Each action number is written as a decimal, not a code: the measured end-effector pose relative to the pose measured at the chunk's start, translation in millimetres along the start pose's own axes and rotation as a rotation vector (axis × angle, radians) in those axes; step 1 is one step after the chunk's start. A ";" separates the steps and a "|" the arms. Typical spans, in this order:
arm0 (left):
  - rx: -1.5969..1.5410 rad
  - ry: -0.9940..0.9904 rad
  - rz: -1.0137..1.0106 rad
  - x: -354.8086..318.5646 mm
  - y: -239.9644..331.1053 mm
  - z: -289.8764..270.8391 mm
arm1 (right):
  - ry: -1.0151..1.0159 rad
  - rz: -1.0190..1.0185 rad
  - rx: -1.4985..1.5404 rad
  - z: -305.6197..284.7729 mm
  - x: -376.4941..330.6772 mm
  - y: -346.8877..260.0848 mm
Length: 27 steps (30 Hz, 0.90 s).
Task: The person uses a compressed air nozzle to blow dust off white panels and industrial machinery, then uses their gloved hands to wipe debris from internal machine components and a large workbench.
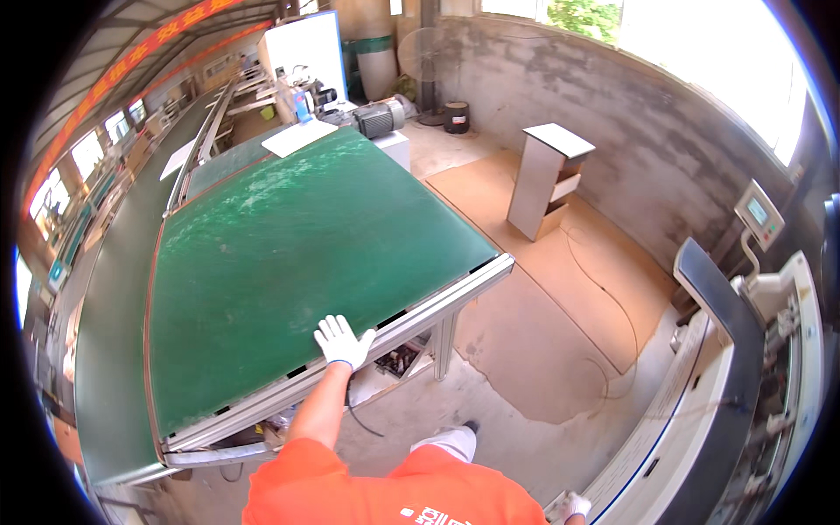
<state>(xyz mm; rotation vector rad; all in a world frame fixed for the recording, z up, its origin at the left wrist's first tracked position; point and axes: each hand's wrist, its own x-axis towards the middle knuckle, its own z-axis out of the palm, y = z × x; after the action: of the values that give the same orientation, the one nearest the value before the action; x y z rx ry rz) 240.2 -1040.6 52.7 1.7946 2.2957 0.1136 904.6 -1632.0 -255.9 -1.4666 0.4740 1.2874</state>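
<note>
My left hand (342, 340), in a white glove, is open with its fingers spread. It lies at the near edge of a wide green conveyor belt (306, 245), beside the belt's silver metal frame (437, 302). Nothing is in it. My right hand (576, 506), also gloved in white, shows at the lower edge of the picture, next to a long white and dark machine (643, 446). Its fingers are too small and partly hidden to make out, and I cannot tell whether it touches the machine.
A small cabinet (541, 184) with drawers stands on brown boards (481, 188) right of the belt. A control panel (759, 215) rises above the machine at the right. A grey motor (379, 118) and a white panel (299, 137) sit at the belt's far end. A thin cable crosses the boards.
</note>
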 end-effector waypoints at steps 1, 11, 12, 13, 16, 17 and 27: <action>0.069 0.031 -0.124 -9.2 -31.8 -13.5 | -0.111 -0.100 0.033 103.8 6.8 -24.4; 0.120 0.210 -0.392 142.8 104.1 -25.4 | -0.036 -0.343 -0.734 410.3 47.3 -228.1; 0.177 0.310 -0.341 161.3 122.0 -19.4 | -0.045 -0.389 -0.860 420.1 54.5 -242.7; 0.187 0.265 -0.260 186.0 152.6 -21.7 | -0.042 -0.388 -0.928 431.0 64.9 -259.3; 0.116 0.154 -0.115 260.4 219.3 18.9 | -0.048 -0.319 -1.084 483.7 108.7 -316.1; 0.100 0.167 -0.070 282.3 243.4 24.3 | -0.054 -0.304 -1.125 503.5 128.3 -340.3; 0.025 0.212 -0.428 347.2 314.1 30.5 | -0.091 -0.251 -1.802 728.4 321.5 -612.2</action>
<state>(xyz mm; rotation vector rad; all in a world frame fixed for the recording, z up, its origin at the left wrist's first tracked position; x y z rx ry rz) 466.0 -629.5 40.5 1.3137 2.7850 0.2103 1188.5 -674.7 -148.2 -2.6523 -1.2938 1.5062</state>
